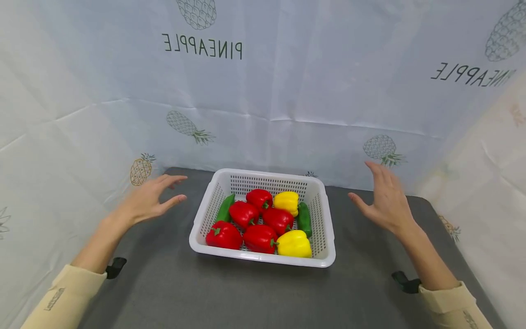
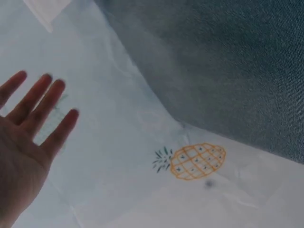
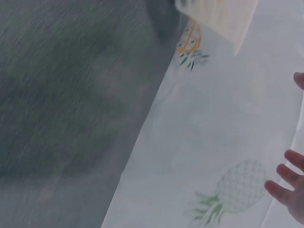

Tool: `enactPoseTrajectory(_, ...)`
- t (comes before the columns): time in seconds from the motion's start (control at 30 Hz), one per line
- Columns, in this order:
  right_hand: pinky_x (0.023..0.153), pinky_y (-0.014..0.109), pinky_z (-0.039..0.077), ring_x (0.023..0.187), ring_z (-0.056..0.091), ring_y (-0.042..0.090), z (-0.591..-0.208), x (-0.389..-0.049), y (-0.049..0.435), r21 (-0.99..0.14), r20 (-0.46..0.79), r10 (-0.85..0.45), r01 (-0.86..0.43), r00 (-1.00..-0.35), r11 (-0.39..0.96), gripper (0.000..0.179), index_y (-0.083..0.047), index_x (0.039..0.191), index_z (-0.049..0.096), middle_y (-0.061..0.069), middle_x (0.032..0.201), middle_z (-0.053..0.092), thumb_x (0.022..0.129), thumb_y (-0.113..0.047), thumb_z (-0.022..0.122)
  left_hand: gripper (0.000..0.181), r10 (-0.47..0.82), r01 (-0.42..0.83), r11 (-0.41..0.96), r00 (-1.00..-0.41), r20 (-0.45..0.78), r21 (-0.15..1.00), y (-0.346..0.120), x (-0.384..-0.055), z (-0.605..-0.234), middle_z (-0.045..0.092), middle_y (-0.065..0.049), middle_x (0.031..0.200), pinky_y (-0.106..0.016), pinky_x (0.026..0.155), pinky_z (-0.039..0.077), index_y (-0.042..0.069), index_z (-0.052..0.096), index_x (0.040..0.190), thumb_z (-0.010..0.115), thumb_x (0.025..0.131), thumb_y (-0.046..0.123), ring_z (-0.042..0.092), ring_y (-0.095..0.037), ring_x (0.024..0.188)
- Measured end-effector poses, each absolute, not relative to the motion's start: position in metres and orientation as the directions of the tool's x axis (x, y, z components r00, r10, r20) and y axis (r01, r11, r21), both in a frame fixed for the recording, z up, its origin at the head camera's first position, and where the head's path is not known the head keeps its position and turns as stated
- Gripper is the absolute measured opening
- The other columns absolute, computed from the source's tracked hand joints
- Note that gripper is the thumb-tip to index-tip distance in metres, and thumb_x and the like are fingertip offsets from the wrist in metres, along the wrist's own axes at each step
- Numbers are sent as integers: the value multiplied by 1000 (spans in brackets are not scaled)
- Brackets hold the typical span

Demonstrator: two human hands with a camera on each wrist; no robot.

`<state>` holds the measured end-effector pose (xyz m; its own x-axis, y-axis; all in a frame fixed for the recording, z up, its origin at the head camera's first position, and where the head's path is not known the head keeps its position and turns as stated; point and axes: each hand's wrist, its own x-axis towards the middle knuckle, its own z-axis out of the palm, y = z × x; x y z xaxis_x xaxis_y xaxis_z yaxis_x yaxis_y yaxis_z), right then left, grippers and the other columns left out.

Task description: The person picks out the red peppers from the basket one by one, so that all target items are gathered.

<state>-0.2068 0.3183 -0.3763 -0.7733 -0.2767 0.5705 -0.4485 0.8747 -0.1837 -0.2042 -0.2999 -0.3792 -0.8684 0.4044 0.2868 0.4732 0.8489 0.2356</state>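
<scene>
A white plastic basket (image 1: pixel 263 261) with slotted walls stands on the dark table in the head view. Inside lie several red bell peppers (image 1: pixel 223 235), two yellow bell peppers (image 1: pixel 294 244) and two long green vegetables (image 1: pixel 304 219), one along each side. To the left of the basket hovers my left hand (image 1: pixel 149 199), its fingers extended and apart from everything. On the opposite side my right hand (image 1: pixel 386 201) is raised, thumb spread from the fingers, holding nothing. Both wrist views show spread fingers with no object in them.
The dark grey table (image 1: pixel 255 297) extends around the basket. White cloth (image 1: pixel 279 91) printed with pineapples hangs behind it and along both sides, close to the table's edges. Black straps (image 1: pixel 116 267) stick out near the sleeves.
</scene>
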Motion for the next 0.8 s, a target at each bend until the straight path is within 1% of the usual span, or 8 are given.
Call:
enactPoseTrajectory(0.07,117,77,35,146,44,56,-375,-207,311,-227,541,-274,-452,-795,863,95,-6,168,32,32,160,47,93,-41,80,52,411,472,835,-877,250,283,-297,-199,-379,77,-6,128,-53,90,61,12,64,147,72,103,39,73,-26,111)
enactPoseTrajectory(0.1,117,77,35,146,44,55,-375,-207,308,-239,529,-277,-454,-802,859,96,-6,168,32,31,161,47,92,-38,81,50,419,475,826,-877,234,303,-295,-197,-378,78,-4,124,-51,91,61,12,65,146,71,104,38,74,-24,108)
enactPoseTrajectory(0.2,117,76,36,145,45,54,-373,-209,297,-271,503,-292,-470,-813,840,95,-4,167,32,31,160,48,91,-31,83,45,435,470,800,-882,179,373,-290,-190,-378,79,1,114,-47,90,63,12,66,144,70,106,35,74,-16,99)
enactPoseTrajectory(0.27,116,77,37,144,46,53,-371,-211,289,-295,484,-301,-477,-822,828,94,-4,167,32,31,159,50,92,-28,83,44,431,447,781,-891,141,436,-286,-185,-378,77,3,110,-41,88,64,13,65,145,69,107,34,73,-11,94)
enactPoseTrajectory(0.33,116,77,37,143,47,52,-368,-215,282,-318,468,-308,-483,-828,816,92,-4,167,32,30,157,52,93,-25,83,43,429,426,759,-896,113,493,-283,-180,-379,77,2,109,-35,85,64,13,64,145,69,107,32,71,-7,92)
enactPoseTrajectory(0.43,114,76,42,140,52,51,-363,-220,270,-343,444,-325,-493,-835,799,88,-3,165,35,29,154,57,94,-24,83,42,433,408,717,-896,97,565,-279,-172,-381,77,0,109,-27,78,61,13,63,145,71,107,28,71,-6,91)
enactPoseTrajectory(0.6,110,67,54,132,61,47,-356,-231,252,-390,389,-374,-519,-842,761,80,-4,162,38,25,149,63,97,-24,81,42,464,401,639,-881,85,656,-274,-159,-386,75,1,109,-25,76,62,10,63,144,72,105,21,73,-10,95)
enactPoseTrajectory(0.8,113,65,55,136,62,44,-345,-238,232,-467,288,-414,-504,-863,726,77,-10,164,35,23,151,62,100,-27,76,50,453,331,601,-891,31,728,-265,-149,-389,73,-3,109,-24,78,65,4,59,145,77,102,23,74,-11,93)
